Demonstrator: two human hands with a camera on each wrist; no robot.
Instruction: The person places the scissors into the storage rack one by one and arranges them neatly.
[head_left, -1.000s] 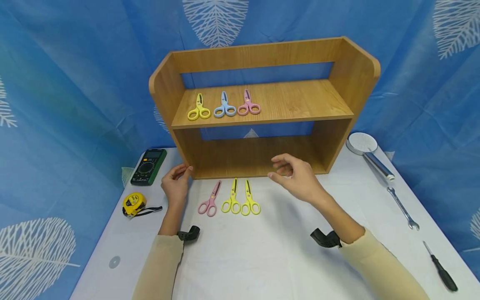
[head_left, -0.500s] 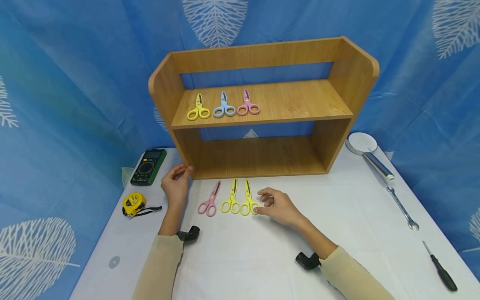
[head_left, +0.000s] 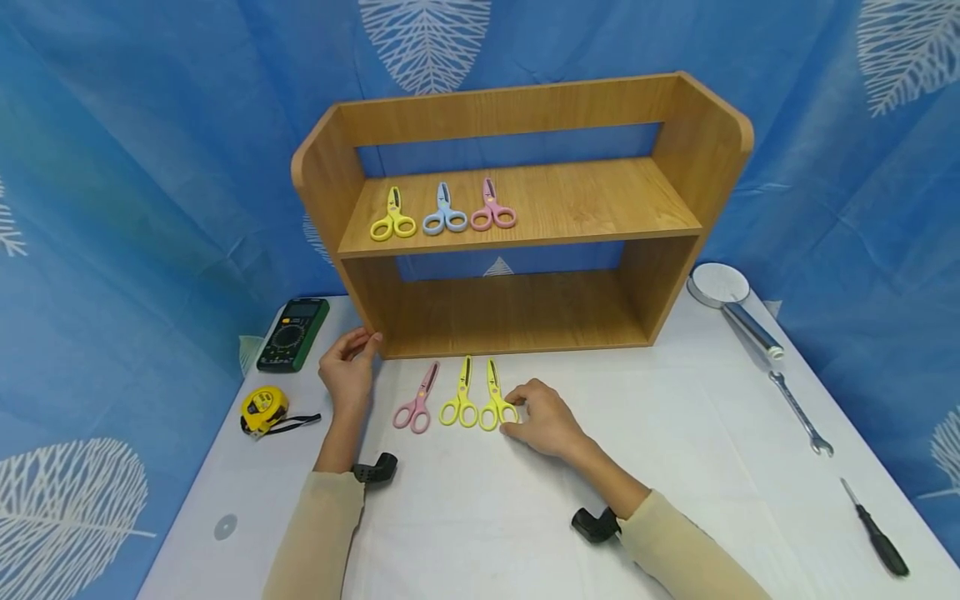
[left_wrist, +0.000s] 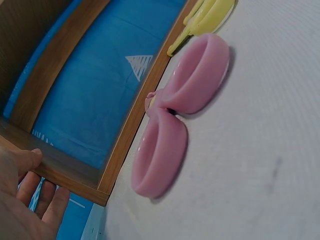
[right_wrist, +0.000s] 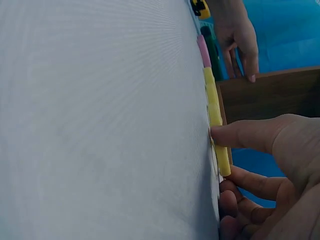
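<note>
At the left end of the wooden shelf [head_left: 517,348], my left hand [head_left: 348,371] grips the side panel's front edge, thumb inside and fingers outside in the left wrist view. My right hand [head_left: 547,421] pinches the handle of the rightmost yellow scissors [head_left: 492,392] on the table, with thumb and index finger at the loop. Beside it lie another pair of yellow scissors [head_left: 465,382] and pink scissors [head_left: 424,387], blades toward the shelf. On the upper board rest yellow scissors [head_left: 393,212], blue scissors [head_left: 444,208] and pink scissors [head_left: 491,204] in a row.
A green multimeter [head_left: 292,335] and a yellow tape measure [head_left: 264,410] lie at the left. Along the right side are a round white-faced tool with a silver handle [head_left: 753,329], a wrench [head_left: 802,414] and a screwdriver [head_left: 879,533]. Blue patterned cloth [head_left: 165,167] hangs behind the table.
My right hand has come down from in front of the lower compartment, moving left and nearer, onto the right yellow scissors' handle. My left hand has stayed at the shelf's edge.
</note>
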